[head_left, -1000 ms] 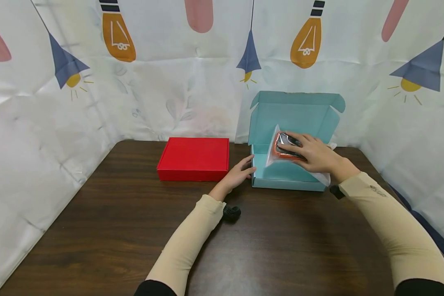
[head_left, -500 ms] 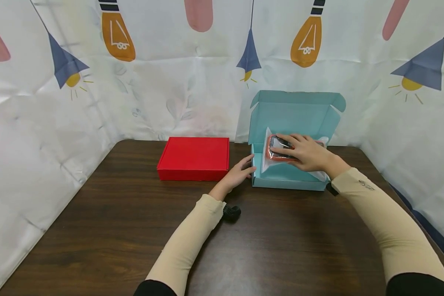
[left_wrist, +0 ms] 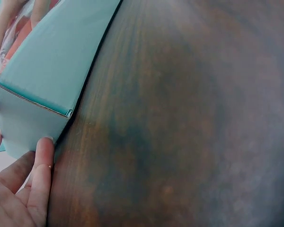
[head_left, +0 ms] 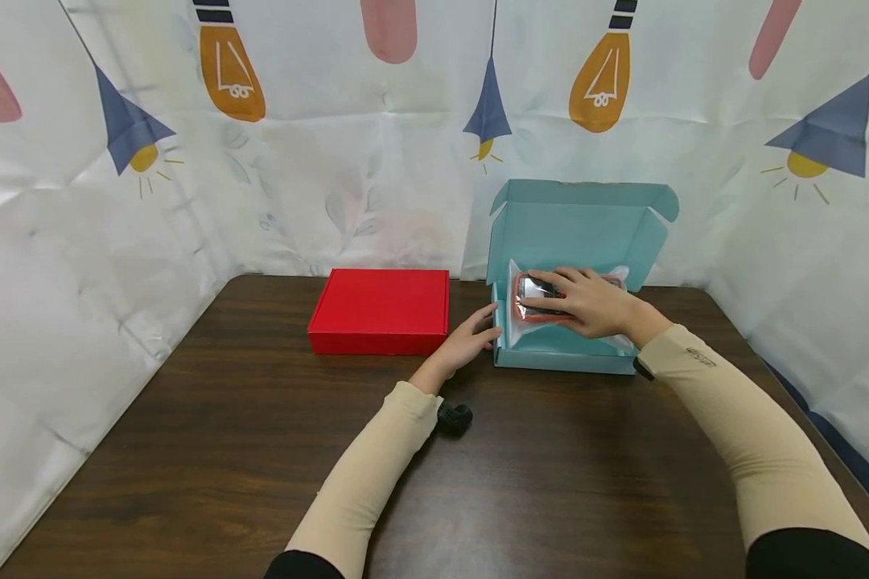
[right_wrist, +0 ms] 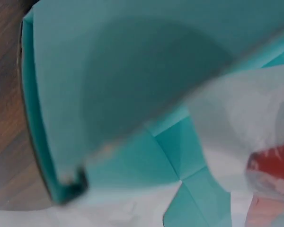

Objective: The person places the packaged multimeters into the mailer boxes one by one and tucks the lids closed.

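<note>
A teal cardboard box stands with its lid raised at the back right of the table. My right hand grips a clear plastic bag with an orange-red and black item inside; what kind of item it is, I cannot tell. Hand and bag are over the box's inside, low against the raised lid. In the right wrist view, red shows through the bag, beyond a blurred teal wall. My left hand touches the box's left side. Its fingers lie loosely against that end in the left wrist view.
A closed red box lies left of the teal one, close to my left hand. Dark wood tabletop spreads in front of both boxes. A white printed curtain hangs directly behind the table and along its sides.
My right hand has moved left and a little down with the bagged item, which now sits lower and flatter over the box. My left hand stays at the box's side.
</note>
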`<state>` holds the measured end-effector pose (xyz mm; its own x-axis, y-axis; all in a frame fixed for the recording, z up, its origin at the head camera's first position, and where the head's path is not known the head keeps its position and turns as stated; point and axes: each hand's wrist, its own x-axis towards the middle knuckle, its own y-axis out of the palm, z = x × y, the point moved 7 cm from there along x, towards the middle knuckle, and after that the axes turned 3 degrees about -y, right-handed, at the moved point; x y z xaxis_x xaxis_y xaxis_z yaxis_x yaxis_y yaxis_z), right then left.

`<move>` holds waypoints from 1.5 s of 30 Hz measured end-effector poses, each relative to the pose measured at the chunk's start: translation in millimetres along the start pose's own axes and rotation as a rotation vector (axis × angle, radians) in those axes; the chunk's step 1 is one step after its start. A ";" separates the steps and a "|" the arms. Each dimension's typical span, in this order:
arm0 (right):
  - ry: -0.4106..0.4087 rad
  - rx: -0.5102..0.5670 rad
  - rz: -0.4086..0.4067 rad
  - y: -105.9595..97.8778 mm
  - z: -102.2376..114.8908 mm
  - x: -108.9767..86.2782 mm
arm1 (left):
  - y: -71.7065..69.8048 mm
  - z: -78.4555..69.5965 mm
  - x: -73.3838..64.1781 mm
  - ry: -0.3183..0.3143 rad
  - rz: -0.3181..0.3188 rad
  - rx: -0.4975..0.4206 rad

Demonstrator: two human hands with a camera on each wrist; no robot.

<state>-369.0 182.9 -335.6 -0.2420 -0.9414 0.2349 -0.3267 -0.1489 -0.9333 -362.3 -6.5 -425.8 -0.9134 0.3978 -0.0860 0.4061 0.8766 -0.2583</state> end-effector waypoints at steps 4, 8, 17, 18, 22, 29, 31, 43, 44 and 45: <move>0.009 0.016 0.021 6.6 1.5 -1.1 | 0.2 0.3 0.7 0.006 0.006 -0.005; 0.024 0.041 0.032 11.8 2.2 -3.0 | 0.5 0.4 0.9 0.014 0.012 -0.008; 0.047 0.107 -0.009 22.2 3.5 -4.4 | -1.0 0.2 0.0 0.014 0.000 -0.003; 0.048 0.118 -0.018 23.7 4.1 -4.7 | -1.2 0.4 0.0 0.013 -0.002 -0.007; 0.051 0.165 -0.046 28.6 6.1 -7.2 | -0.4 1.0 -0.3 0.008 -0.005 -0.009; 0.026 0.207 -0.063 35.2 7.0 -12.0 | -0.6 1.3 0.2 0.010 -0.005 0.002; 0.028 0.210 -0.059 36.4 6.3 -12.8 | -0.6 0.9 -0.3 0.011 -0.004 0.004; 0.061 0.227 0.040 43.2 3.5 -9.1 | 0.4 -1.6 -1.5 0.004 -0.006 0.020; 0.065 0.226 0.043 43.8 3.2 -9.1 | 0.4 -1.8 -1.7 0.004 -0.007 0.022; 0.069 0.224 0.044 44.1 3.3 -9.2 | 0.5 -2.0 -1.8 0.005 -0.008 0.022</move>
<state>-378.2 184.0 -379.8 -0.3157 -0.9269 0.2031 -0.1049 -0.1786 -0.9783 -360.4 -6.2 -423.9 -0.9167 0.3917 -0.0791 0.3975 0.8738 -0.2799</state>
